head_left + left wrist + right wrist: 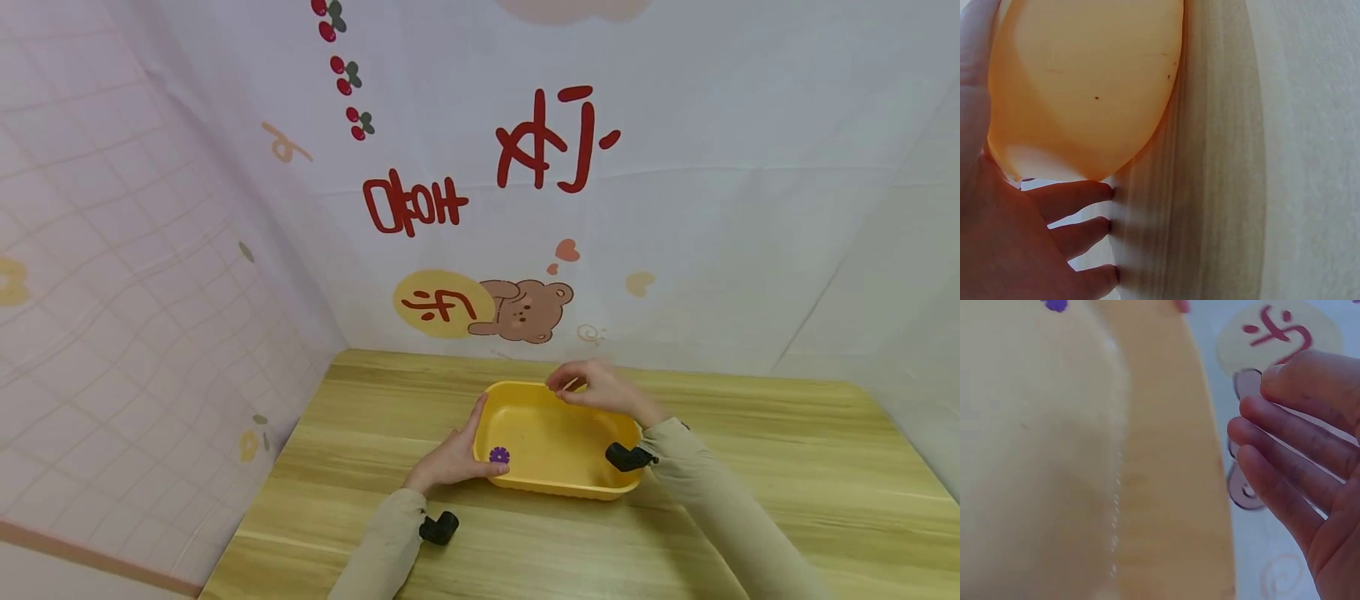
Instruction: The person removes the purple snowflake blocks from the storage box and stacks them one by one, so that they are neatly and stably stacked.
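Note:
A yellow plastic basin [558,442] sits on the wooden table; one purple snowflake-shaped disc [499,455] lies in its left near corner. My left hand [453,457] holds the basin's left end, thumb over the near rim and a finger up along the left side. In the left wrist view, the other fingers [1079,237] extend beside the basin wall. Above the basin's far rim is my right hand [596,390], fingers loosely bent. The right wrist view shows nothing in that hand [1310,444], and the purple disc [1056,305] appears at the top.
The wooden table [765,467] runs back to a white cloth backdrop [720,250] printed with red characters and a bear. A paler gridded cloth [112,333] hangs on the left. Black wrist cameras sit on the left sleeve [386,542] and right sleeve [720,500].

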`<state>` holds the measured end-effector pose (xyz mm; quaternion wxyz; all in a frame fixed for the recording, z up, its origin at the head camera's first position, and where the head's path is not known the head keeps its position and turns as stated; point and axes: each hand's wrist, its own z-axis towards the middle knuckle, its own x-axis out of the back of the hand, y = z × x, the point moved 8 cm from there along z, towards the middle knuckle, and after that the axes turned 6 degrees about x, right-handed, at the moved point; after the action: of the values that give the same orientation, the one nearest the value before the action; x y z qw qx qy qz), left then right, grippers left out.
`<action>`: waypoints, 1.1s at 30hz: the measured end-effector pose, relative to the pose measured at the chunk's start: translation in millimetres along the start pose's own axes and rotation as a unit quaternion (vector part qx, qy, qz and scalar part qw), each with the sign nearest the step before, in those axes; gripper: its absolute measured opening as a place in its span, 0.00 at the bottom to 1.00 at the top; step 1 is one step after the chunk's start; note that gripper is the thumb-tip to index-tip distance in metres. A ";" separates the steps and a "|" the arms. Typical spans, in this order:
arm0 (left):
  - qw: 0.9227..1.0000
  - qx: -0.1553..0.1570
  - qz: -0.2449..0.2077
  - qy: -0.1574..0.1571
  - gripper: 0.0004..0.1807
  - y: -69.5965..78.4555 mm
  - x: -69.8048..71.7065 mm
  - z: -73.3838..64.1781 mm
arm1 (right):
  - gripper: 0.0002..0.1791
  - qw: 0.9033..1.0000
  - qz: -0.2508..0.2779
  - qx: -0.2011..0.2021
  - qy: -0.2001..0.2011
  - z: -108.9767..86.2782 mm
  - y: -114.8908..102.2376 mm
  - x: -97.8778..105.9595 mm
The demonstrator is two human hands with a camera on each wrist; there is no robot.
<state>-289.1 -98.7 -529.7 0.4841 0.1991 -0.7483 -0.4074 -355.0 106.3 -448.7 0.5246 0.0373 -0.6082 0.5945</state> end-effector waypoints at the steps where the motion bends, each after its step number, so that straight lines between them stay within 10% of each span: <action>1: 1.000 0.001 -0.001 0.000 0.65 -0.2 -0.2 0.2 | 0.11 1.000 0.004 0.000 -0.007 2.4 -0.9 -3.6; 33: 1.000 0.001 -0.017 -0.006 0.65 2.1 0.2 0.7 | 0.14 0.986 0.078 -0.006 -0.147 33.9 6.4 -84.3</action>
<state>-289.6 -97.3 -528.0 0.4725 0.2104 -0.7479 -0.4161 -341.8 33.5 -501.9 0.3821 0.0737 -0.6832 0.6179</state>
